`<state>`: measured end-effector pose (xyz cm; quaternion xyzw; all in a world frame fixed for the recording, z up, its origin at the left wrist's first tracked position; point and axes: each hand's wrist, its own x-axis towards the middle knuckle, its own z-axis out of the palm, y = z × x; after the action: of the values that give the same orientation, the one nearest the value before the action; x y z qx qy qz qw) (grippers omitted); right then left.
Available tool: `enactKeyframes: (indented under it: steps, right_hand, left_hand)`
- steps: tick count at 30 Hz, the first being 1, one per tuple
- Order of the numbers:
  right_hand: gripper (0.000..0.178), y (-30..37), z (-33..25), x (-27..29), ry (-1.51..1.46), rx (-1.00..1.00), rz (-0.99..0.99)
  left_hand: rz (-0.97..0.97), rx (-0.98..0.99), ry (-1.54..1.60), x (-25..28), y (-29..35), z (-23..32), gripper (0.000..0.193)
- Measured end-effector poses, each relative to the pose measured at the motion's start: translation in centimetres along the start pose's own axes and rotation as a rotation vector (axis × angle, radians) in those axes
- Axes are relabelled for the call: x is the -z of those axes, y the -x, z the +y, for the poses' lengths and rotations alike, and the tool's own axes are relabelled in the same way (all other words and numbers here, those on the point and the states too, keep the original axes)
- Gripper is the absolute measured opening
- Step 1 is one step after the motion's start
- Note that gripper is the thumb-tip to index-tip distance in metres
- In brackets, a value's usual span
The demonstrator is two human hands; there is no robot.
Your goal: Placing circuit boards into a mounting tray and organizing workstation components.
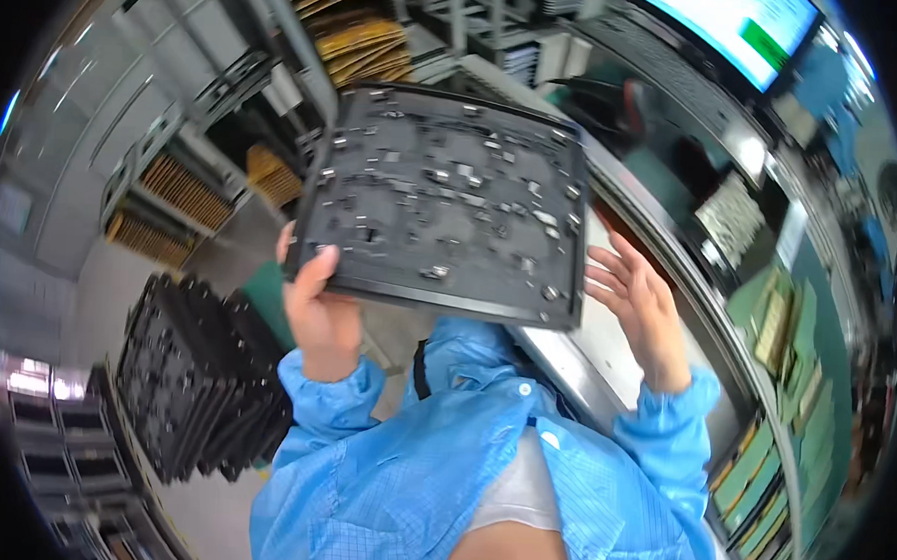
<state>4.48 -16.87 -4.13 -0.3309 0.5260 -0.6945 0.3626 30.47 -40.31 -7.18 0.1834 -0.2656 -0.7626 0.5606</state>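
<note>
A flat black fixture plate (446, 220), rectangular with many small metal clips and cut recesses, is held up in front of my chest, slightly tilted. My left hand (325, 300) grips its near left corner, the thumb over the top face and the other fingers mostly hidden beneath. Beside the right edge is my right hand (640, 300), fingers spread and pointing at the plate. Whether its fingertips touch that edge cannot be made out. Both forearms wear blue sleeves.
Similar black plates (204, 379) stand in a row at the lower left. Racks of brown boards (187, 194) are behind them. A metal-edged bench (591, 336) runs along my right, with a lit monitor (735, 27) above. Green folders or boards (781, 335) sit at the far right.
</note>
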Motion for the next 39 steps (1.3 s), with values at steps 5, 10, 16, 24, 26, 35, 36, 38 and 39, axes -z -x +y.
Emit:
enactKeyframes:
  steps: [5,10,16,24,26,35,36,38,39]
  right_hand:
    - [0.059,0.9,-1.8,2.6,-0.249,0.112,0.235]
    - [0.061,4.1,-2.3,5.2,0.175,0.41,0.439]
    - [0.059,6.6,-1.8,8.4,0.885,0.406,0.442]
    - [0.061,7.6,0.8,12.1,0.935,0.345,0.362]
    - [0.059,8.5,2.0,13.0,0.859,0.298,0.387]
    - [0.069,9.8,0.0,10.8,0.165,0.429,0.644]
    - [0.068,9.7,-0.6,9.6,0.061,0.336,0.669]
    - [0.056,10.7,-0.1,8.8,-0.127,0.181,0.712]
    - [0.049,10.7,0.7,9.1,-0.238,0.088,0.67]
  left_hand:
    - [-0.64,0.283,-0.086,-4.8,-6.8,-5.7,0.073]
    - [-1.005,0.405,-0.571,-9.6,-12.3,-15.1,0.079]
    - [-0.887,0.623,-0.465,-12.4,-8.8,-24.4,0.083]
    - [-0.775,0.68,-0.657,-10.9,-6.8,-26.3,0.077]
    - [-0.781,0.682,-0.723,-10.8,-6.5,-26.5,0.077]
    - [-1.156,0.36,-0.676,-18.6,-8.1,-22.3,0.053]
    - [-1.124,0.398,-0.851,-19.4,-8.2,-20.9,0.05]
    - [-1.073,0.434,-1.195,-21.0,-7.5,-19.0,0.046]
    - [-1.128,0.488,-1.279,-20.6,-8.2,-19.2,0.046]
